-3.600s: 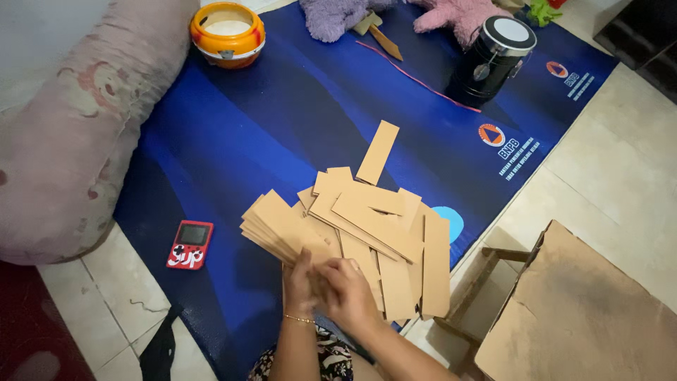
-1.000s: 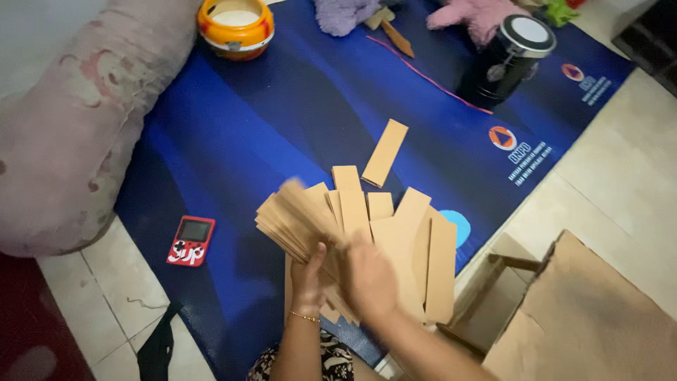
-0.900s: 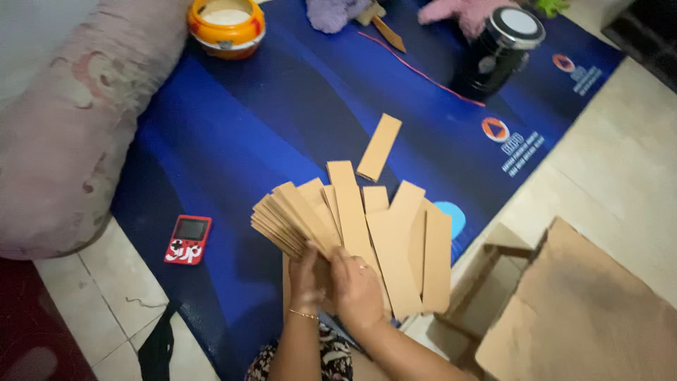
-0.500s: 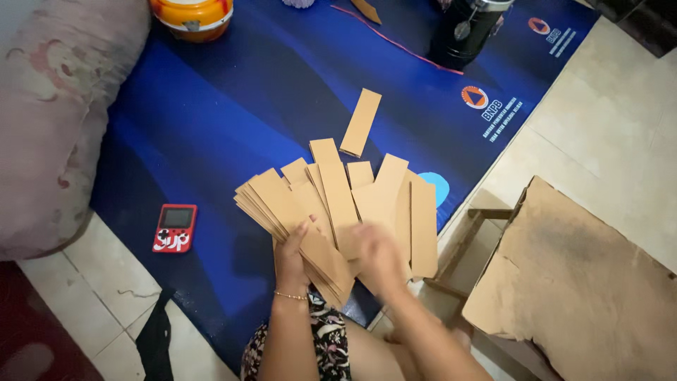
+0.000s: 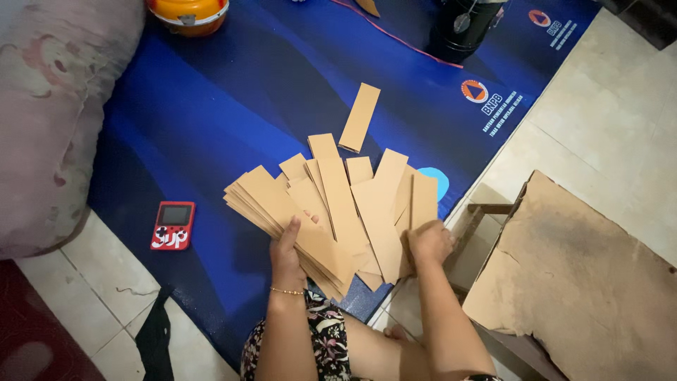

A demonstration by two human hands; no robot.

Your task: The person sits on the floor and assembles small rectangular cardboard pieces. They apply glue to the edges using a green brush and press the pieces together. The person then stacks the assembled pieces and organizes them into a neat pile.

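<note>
- Left hand [image 5: 288, 248] closed around a fanned sheaf of thin tan cardboard strips [image 5: 282, 212], thumb on top, fingers tucked beneath the near ends.
- Right hand [image 5: 429, 241] curled narrow over the near ends of more tan cardboard strips spread flat [image 5: 384, 212]; whether pinching or only pressing could not be told.
- Both lots lay low over the glossy blue plastic mat [image 5: 247, 106], just ahead of the person's knees, overlapping in a fan.
- One single tan strip [image 5: 360, 117] lay apart, farther out on the mat.
- Judged light, thin and fairly stiff along the length, yet easy to crease; smooth faces likely to slide over one another and splay.
- Best taken at the near short ends, pinched across the whole stack so that no strip slips out.
- Elsewhere: small red handheld game console [image 5: 172, 225] at the mat's left edge, rough brown cardboard sheet [image 5: 592, 282] on the right over a low stand, pinkish mottled cushion [image 5: 49, 106] at far left, orange round container [image 5: 187, 11] and black cylindrical can [image 5: 465, 28] at the top.
</note>
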